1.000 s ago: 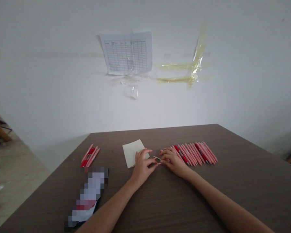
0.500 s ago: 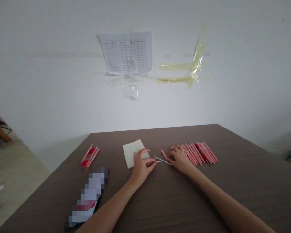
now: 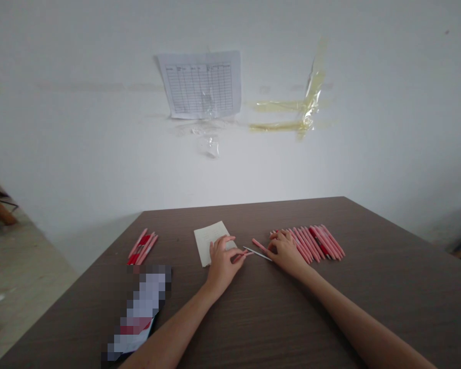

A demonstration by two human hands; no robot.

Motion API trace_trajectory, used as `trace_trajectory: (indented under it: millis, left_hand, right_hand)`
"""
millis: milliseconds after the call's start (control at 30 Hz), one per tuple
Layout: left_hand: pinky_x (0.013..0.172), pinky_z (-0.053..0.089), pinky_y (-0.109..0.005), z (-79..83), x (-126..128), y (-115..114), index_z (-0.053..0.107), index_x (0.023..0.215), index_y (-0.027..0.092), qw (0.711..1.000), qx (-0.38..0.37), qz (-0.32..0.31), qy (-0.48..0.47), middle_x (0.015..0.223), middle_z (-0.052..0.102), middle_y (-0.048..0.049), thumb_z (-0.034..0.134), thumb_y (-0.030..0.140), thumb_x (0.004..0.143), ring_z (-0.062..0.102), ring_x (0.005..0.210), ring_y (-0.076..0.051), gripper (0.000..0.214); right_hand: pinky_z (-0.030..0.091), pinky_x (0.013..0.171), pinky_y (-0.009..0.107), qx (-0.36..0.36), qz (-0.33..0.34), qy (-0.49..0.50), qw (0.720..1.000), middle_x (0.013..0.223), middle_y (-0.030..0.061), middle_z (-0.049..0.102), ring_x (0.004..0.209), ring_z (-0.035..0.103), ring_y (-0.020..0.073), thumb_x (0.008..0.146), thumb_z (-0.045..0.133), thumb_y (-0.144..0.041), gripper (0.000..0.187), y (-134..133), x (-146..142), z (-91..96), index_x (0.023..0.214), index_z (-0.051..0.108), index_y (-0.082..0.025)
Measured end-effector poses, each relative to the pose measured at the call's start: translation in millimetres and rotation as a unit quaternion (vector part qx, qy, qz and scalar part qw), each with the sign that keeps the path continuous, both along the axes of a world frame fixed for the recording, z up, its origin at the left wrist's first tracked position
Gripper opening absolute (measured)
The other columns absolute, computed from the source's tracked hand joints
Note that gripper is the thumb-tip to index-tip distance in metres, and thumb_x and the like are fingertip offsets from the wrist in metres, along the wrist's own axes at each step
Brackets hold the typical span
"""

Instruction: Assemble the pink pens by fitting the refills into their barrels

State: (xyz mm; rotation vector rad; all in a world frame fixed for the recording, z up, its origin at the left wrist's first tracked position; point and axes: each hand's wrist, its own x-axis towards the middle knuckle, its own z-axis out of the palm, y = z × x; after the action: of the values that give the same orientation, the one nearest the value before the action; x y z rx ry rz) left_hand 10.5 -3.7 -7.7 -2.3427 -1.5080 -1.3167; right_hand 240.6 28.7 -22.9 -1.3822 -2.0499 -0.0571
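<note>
- Your left hand [image 3: 221, 264] pinches a small pink part [image 3: 238, 257], just beside the paper [image 3: 205, 240].
- Your right hand [image 3: 288, 254] seems to grasp a pink tube [image 3: 258, 244]; whether it also holds the thin stick [image 3: 255, 252], I cannot tell.
- These pieces are not assembled, so this pen looks unfinished.
- Pens in right row [image 3: 319, 243] and far-left group [image 3: 142, 248] appear whole.

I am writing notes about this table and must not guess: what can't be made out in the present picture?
Head view:
- Pen row: its left end is partly behind the right hand.
- Pink piece: partly covered by the left hand.
- Paper: partly behind the left hand; its marks are too small to read.
- Wall sheet: print too small.
- Lower-left object: pixelated.
</note>
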Motion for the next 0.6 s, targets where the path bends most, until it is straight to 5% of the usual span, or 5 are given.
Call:
trace_trajectory:
  millis: [333, 600]
  left_hand:
    - [0.096, 0.044, -0.052, -3.0, -1.1, 5.9, 0.076, 0.068, 0.028, 0.998, 0.012, 0.039, -0.045, 0.109, 0.066, -0.0059, 0.074, 0.044, 0.074, 0.057, 0.106, -0.027, 0.017]
    - [0.101, 0.04, -0.056, -4.5, -2.8, 6.1, 0.075, 0.071, 0.026, 0.995, -0.015, 0.08, -0.059, 0.11, 0.066, -0.0063, 0.073, 0.032, 0.077, 0.057, 0.109, -0.029, 0.009]
  right_hand:
    - [0.034, 0.098, 0.047, -0.019, 0.017, 0.049, 0.998, 0.103, 0.0093, 0.067, 0.106, 0.055, 0.0269, 0.087, 0.059, -0.031, 0.017, 8.0, 12.0, 10.1, 0.079, 0.071, -0.021]
    - [0.036, 0.096, 0.045, -0.037, 0.043, 0.047, 0.997, 0.107, 0.0087, 0.066, 0.109, 0.05, 0.0269, 0.087, 0.056, -0.022, 0.016, 7.9, 17.2, 14.0, 0.082, 0.071, -0.021]
